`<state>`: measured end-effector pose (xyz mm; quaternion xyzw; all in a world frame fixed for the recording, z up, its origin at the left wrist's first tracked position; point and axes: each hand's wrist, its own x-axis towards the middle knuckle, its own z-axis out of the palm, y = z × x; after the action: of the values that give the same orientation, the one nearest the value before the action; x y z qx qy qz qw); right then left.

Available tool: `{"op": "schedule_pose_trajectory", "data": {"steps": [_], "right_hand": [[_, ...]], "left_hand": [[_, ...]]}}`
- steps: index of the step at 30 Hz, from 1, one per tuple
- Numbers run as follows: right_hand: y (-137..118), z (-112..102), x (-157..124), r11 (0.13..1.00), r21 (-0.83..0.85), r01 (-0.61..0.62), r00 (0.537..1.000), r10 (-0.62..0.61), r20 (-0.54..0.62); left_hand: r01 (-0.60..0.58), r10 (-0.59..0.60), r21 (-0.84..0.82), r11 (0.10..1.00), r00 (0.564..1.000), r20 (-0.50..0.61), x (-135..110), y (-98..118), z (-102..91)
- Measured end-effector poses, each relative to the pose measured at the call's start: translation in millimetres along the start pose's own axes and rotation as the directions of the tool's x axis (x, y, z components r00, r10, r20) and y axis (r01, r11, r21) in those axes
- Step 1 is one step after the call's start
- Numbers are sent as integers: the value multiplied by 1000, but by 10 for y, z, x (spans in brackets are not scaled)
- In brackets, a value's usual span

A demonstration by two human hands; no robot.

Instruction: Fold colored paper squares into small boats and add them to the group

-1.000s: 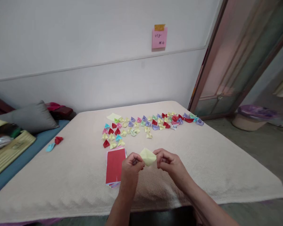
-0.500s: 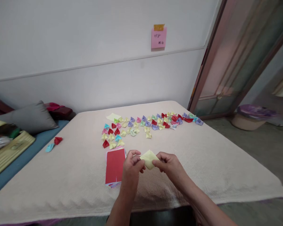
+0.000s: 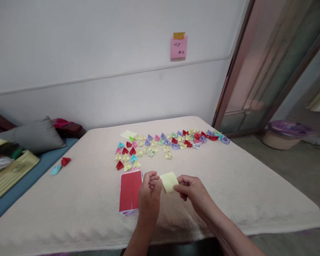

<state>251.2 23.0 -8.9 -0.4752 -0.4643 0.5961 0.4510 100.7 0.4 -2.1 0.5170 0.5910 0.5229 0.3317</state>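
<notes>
A small pale yellow folded paper (image 3: pixel 169 181) is held just above the cream-covered table (image 3: pixel 69 206), pinched from both sides. My left hand (image 3: pixel 149 190) grips its left edge with curled fingers. My right hand (image 3: pixel 192 189) pinches its right edge between thumb and fingers. A stack of paper sheets with a red sheet on top (image 3: pixel 130 191) lies on the cloth just left of my left hand. Beyond my hands, many small folded paper pieces (image 3: pixel 160 145) in yellow, red, purple, pink and blue are spread in a band across the table.
A yellow sheet (image 3: pixel 128 134) lies at the far end of the pieces. A red and a blue folded piece (image 3: pixel 60 165) sit at the table's left edge. A grey cushion (image 3: pixel 34 135) and a woven tray (image 3: pixel 10 172) are at left. A glass door (image 3: pixel 269 67) stands at right.
The yellow paper went from a puffed diamond shape to a flatter square between my hands. Both hands dropped slightly and drew closer together. The view tilted down a little.
</notes>
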Motion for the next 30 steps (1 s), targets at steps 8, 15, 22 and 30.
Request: {"op": "schedule_pose_trajectory", "data": {"steps": [8, 15, 22, 30], "right_hand": [[24, 9, -8, 980, 196, 37, 994, -16, -108], [-57, 25, -84, 967, 253, 18, 998, -31, 47], [-29, 36, -14, 993, -29, 111, 992, -112, -55], [-16, 98, -40, 993, 35, 109, 992, -107, -72]], "left_hand": [[-635, 661, 590, 499, 719, 216, -131, -160, 212], [-434, 497, 436, 788, 867, -37, -93, -116, 165], [188, -178, -387, 903, 982, 62, 9, -96, 85], [297, -246, -532, 793, 955, 166, -33, -50, 109]]}}
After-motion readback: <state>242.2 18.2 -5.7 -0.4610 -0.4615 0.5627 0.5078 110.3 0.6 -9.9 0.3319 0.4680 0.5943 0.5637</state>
